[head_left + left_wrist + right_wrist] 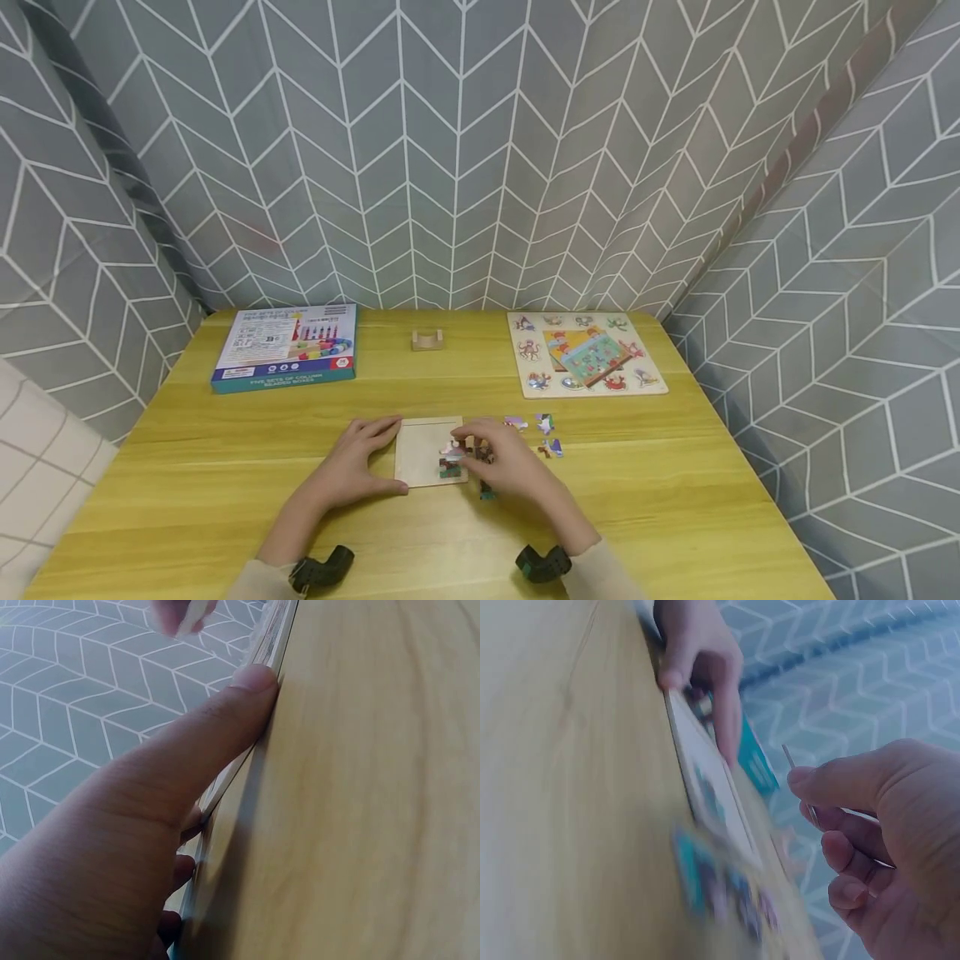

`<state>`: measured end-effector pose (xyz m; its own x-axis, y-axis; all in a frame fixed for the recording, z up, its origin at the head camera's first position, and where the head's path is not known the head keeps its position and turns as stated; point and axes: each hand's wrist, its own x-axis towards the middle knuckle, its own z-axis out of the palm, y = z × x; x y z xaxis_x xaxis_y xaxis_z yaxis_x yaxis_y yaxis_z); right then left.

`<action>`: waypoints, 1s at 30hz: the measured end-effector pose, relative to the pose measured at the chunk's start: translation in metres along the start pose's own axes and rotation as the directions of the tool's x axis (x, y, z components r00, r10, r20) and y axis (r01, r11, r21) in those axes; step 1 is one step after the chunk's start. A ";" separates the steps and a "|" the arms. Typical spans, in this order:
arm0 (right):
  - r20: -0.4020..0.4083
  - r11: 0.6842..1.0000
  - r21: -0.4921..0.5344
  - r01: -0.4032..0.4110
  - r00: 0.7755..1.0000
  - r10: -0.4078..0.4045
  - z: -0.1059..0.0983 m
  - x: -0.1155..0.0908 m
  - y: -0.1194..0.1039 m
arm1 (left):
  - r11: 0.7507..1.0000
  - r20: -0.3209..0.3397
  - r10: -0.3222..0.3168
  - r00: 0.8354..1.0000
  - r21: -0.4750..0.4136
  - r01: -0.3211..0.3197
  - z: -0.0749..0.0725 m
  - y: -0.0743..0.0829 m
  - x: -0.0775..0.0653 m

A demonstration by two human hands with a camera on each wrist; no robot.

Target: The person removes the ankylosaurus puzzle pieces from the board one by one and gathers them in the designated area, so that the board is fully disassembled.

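A pale square wooden puzzle tray (420, 454) lies on the table. My left hand (348, 467) holds its left side, thumb along the near edge and fingertips at the far left corner. In the left wrist view the thumb (202, 739) presses on the tray's edge. My right hand (506, 458) pinches a thin jigsaw piece (801, 787), edge-on in the right wrist view, between thumb and fingers over the tray's right part. A dark picture piece (450, 469) lies in the tray below it. More pieces (720, 889) sit beside the tray, partly hidden under the right hand.
Several loose jigsaw pieces (547, 448) lie right of the right hand. At the back right is an animal peg board (528, 375) with two picture boards (596, 358) on it. A boxed bead set (285, 346) lies back left, and a small wooden holder (427, 340) back centre.
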<state>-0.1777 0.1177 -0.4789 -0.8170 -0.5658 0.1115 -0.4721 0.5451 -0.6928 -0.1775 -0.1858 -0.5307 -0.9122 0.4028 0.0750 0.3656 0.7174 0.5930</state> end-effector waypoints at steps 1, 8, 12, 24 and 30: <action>-0.026 1.000 0.006 -0.018 0.999 0.019 -0.003 -0.007 0.004 | 1.000 0.003 -0.001 1.000 -0.004 0.001 0.000 0.000 0.000; -0.150 0.996 -0.015 -0.085 0.985 0.082 -0.017 -0.051 0.034 | 1.000 0.001 -0.008 1.000 -0.006 0.008 -0.001 0.000 0.000; -0.155 0.995 -0.016 -0.102 0.983 0.098 -0.022 -0.072 0.047 | 1.000 -0.001 -0.010 1.000 -0.007 0.010 0.000 0.001 0.000; -0.087 0.993 -0.024 -0.120 0.989 0.117 -0.022 -0.089 0.060 | 1.000 -0.003 0.002 1.000 -0.005 -0.002 -0.001 -0.001 0.000; -0.084 0.991 -0.025 -0.131 0.988 0.129 -0.023 -0.091 0.063 | 1.000 -0.002 0.006 1.000 -0.007 -0.006 -0.001 0.000 0.000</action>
<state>-0.1414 0.2180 -0.5163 -0.8958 -0.4369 0.0810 -0.3691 0.6301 -0.6832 -0.1781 -0.1862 -0.5301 -0.9104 0.4059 0.0799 0.3694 0.7109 0.5984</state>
